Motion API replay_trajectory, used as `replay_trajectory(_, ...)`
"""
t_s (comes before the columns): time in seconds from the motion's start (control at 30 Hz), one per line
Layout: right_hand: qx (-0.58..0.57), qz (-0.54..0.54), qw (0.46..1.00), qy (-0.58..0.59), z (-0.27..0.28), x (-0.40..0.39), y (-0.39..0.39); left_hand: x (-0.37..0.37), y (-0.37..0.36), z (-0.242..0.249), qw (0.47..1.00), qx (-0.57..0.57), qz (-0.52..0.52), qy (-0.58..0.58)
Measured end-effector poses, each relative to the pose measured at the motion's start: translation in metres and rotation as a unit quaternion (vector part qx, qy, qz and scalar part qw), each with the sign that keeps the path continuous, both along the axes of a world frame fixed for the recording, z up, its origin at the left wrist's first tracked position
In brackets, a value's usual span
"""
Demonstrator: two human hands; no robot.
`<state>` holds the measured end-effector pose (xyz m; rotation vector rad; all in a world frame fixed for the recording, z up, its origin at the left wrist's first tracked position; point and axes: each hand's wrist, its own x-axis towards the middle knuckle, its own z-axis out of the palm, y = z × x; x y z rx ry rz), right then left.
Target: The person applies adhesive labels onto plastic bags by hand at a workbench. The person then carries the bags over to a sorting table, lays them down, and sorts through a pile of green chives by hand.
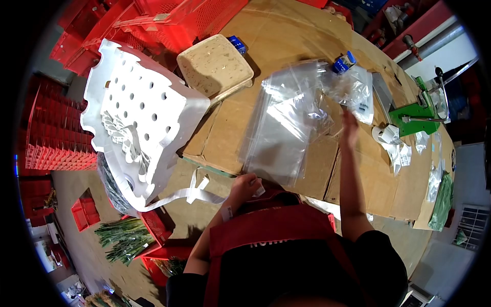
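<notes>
My left hand (245,187) is closed near the table's front edge, its fingers wrapped round the end of a white strip (197,194) that trails left to the white perforated crate (153,94). To its right lies a stack of clear plastic bags (281,128). My right hand (349,128) reaches over the table beside a crumpled clear plastic bag (353,88); its fingers are blurred and I cannot make out whether they touch the plastic. A small blue box (344,62) stands just behind that bag.
A beige tray (215,66) sits at the back left, near red crates (174,23). At the right are a green metal device (417,116), white labels (396,146) and green plastic (441,204). Bundled green stems (125,238) lie below left.
</notes>
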<state>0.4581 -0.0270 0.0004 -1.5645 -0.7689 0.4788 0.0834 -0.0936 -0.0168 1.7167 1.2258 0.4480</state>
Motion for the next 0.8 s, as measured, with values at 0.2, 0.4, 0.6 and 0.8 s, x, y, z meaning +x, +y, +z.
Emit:
replay_trajectory(0.2, -0.003, 0.185, 0.916, -0.356, 0.034, -0.074, -0.022, 0.013, -0.006, -0.001, 0.973, -0.047, 0.034, -0.223)
replay_trajectory(0.4, -0.16, 0.536, 0.822, -0.106, -0.01, -0.175, -0.077, 0.017, 0.006, 0.048, 0.987, -0.086, -0.085, -0.103)
replay_trajectory(0.6, -0.23, 0.564, 0.788, -0.095, -0.011, -0.171, -0.064, 0.012, 0.004, 0.024, 0.993, -0.009, -0.061, -0.099)
replay_trajectory(0.8, -0.165, 0.433, 0.886, 0.008, -0.051, -0.153, -0.034, 0.001, 0.018, 0.007, 0.999, 0.014, -0.012, 0.039)
